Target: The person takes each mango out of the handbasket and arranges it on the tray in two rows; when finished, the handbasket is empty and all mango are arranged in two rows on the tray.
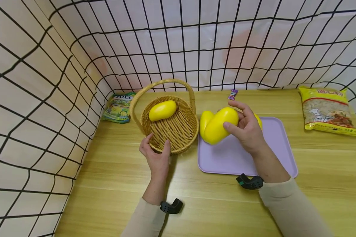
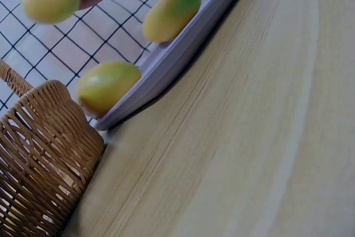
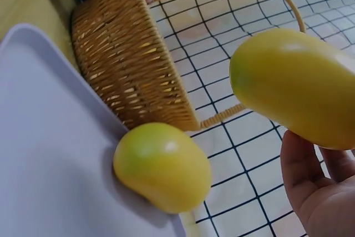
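Note:
My right hand (image 1: 250, 133) holds a yellow mango (image 1: 221, 126) between thumb and fingers, raised above the lilac tray (image 1: 222, 163). In the right wrist view the held mango (image 3: 299, 84) has a greenish end. A second mango (image 3: 161, 167) lies on the tray beside the basket; from the head it is partly covered by the held one. Another mango (image 2: 173, 15) rests farther along the tray, mostly hidden behind my right hand in the head view. The wicker basket (image 1: 181, 133) contains one mango (image 1: 162, 111) at its back left. My left hand (image 1: 156, 159) grips the basket's front rim.
A green candy bag (image 1: 118, 108) lies behind the basket at left. At the back is a small purple wrapped sweet (image 1: 232, 94). A yellow food packet (image 1: 327, 112) lies at right. Black netting (image 1: 198, 49) over white sheets encloses the back and sides of the wooden table (image 1: 118, 184).

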{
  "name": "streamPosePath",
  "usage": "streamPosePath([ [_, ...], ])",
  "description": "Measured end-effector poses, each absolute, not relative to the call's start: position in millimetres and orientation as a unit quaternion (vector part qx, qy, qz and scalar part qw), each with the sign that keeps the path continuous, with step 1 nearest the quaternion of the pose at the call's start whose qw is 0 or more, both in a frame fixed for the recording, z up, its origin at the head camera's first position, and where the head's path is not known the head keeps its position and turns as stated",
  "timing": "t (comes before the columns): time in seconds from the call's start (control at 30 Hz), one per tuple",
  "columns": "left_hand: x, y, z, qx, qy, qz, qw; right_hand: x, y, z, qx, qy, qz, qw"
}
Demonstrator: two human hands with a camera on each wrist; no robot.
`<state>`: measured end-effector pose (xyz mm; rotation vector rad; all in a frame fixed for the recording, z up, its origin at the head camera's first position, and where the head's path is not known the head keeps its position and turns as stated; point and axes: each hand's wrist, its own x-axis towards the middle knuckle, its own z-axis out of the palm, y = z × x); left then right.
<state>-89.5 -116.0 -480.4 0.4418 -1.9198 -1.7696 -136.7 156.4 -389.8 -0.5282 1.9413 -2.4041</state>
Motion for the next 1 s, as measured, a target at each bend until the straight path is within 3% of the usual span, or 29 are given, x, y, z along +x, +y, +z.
streamPosePath([
  [0.17, -89.1, -116.4, -481.5, 0.157, -0.709, -0.644, 0.243, -130.7, 164.8, -391.0, -0.149, 0.670, -0.726, 0.040],
  [0.5, -88.9, -117.1, -481.9, 0.159, -0.711, -0.642, 0.239, -127.4, 167.2, -399.7, -0.116, 0.782, -0.590, 0.163],
  [1.0, -88.8, -117.1, -480.1, 0.166, -0.712, -0.640, 0.236, -124.0, 156.7, -415.0, -0.153, 0.768, -0.581, 0.222],
])
